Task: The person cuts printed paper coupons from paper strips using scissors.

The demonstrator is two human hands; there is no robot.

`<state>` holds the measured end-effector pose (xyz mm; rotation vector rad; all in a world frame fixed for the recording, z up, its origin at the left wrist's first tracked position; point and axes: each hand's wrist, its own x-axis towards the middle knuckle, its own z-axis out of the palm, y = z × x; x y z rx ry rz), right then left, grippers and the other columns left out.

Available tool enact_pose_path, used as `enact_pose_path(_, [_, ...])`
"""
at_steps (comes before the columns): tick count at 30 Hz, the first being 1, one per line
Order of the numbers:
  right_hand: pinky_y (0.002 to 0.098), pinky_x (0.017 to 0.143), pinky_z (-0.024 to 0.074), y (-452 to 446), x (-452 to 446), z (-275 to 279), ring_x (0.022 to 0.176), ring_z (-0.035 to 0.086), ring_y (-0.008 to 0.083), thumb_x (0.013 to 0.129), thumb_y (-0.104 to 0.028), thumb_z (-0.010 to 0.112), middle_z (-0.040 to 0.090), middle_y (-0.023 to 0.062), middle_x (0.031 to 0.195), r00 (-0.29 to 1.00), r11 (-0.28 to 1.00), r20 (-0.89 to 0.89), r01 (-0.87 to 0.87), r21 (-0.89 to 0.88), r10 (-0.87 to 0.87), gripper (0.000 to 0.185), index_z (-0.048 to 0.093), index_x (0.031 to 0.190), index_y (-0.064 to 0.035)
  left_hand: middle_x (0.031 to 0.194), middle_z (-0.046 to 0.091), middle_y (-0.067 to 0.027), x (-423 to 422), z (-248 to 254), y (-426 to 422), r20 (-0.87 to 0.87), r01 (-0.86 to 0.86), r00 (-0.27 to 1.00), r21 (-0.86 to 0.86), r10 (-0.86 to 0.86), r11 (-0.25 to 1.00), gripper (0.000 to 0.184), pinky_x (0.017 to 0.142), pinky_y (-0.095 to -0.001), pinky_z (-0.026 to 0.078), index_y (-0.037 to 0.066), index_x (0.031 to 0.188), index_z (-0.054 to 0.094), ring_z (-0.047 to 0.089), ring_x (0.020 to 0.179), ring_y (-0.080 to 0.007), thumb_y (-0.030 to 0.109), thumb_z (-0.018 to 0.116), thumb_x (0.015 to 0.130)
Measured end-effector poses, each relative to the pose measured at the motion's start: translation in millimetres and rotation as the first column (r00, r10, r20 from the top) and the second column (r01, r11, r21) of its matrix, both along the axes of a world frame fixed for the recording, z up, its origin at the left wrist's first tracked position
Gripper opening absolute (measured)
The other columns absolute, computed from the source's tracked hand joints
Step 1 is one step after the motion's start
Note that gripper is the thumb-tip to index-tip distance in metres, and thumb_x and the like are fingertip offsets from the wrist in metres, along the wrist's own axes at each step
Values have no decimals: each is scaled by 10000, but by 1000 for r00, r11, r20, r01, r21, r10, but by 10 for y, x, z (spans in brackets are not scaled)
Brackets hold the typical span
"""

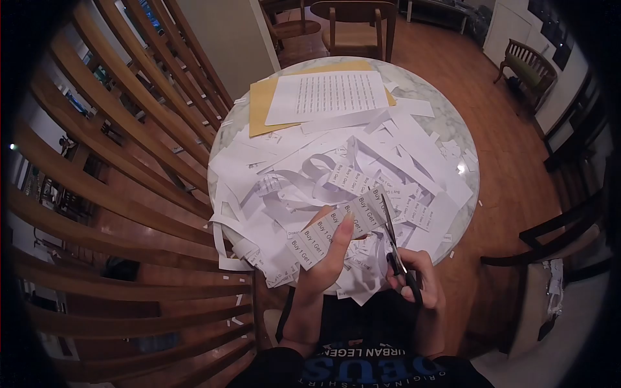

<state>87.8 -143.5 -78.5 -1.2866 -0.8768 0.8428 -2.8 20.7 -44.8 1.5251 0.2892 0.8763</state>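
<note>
My left hand [326, 258] grips a strip of paper [315, 240] printed with repeated "Buy 1 Get 1" labels, the thumb lying on top of it. My right hand [419, 278] is closed around the black handles of a pair of scissors [396, 253]. The scissor blades point up and away from me, at the right end of the strip, by its last printed label. Whether the blades are cutting into the paper is hard to make out. Beneath both hands lies a heap of cut paper [362, 155], with curled white offcuts and more printed pieces.
On the far side of the round marble table [446, 107], a printed sheet [330, 94] rests on a yellow envelope [262, 107]. A slatted wooden partition [123, 161] stands close on the left. Chairs [352, 29] are beyond the table, and paper scraps dot the wooden floor.
</note>
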Motion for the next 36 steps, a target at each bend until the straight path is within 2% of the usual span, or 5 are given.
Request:
enact_pose_path(1, [182,429,271,-2,1,14,459,404,33,585,-243,690,492,-18,554,1000,1000,11,5,-1,-5,319,487,705,-28,677,517,-20,-8,17,4,-26,-8,1000,71,9,997,113,547,-200,368,-14,823,535,436,618,-51,84,514,875])
enact_pose_path(11, [181,400,224,-18,19,-73,417,339,11,579,-253,699,485,-30,529,1000,999,2,13,36,-13,328,492,693,-27,637,498,-10,-16,-33,13,-35,65,997,-3,-65,998,140,521,-212,356,0,764,509,416,590,-52,90,530,869])
enact_pose_path(13, [181,399,222,-18,22,-86,416,336,9,580,-248,701,485,-31,529,1000,999,3,12,39,-12,325,493,694,-27,634,500,-13,-28,28,17,-56,10,998,142,-2,990,135,517,-212,352,-1,763,509,414,585,-52,83,530,867])
enact_pose_path(19, [179,401,227,-11,24,-103,420,337,6,594,-225,709,483,-33,531,1000,999,0,24,26,-24,307,497,693,-26,611,475,-5,7,56,-5,-37,-26,999,163,32,986,141,496,-217,331,-2,747,497,391,566,-45,70,525,865])
enact_pose_path(36, [194,415,204,-12,7,-85,446,321,11,604,-254,728,423,-46,510,994,994,18,111,20,-111,332,491,636,-24,608,470,10,-9,-19,27,-57,22,998,95,-17,995,141,495,-207,328,5,748,490,380,566,-34,71,520,869])
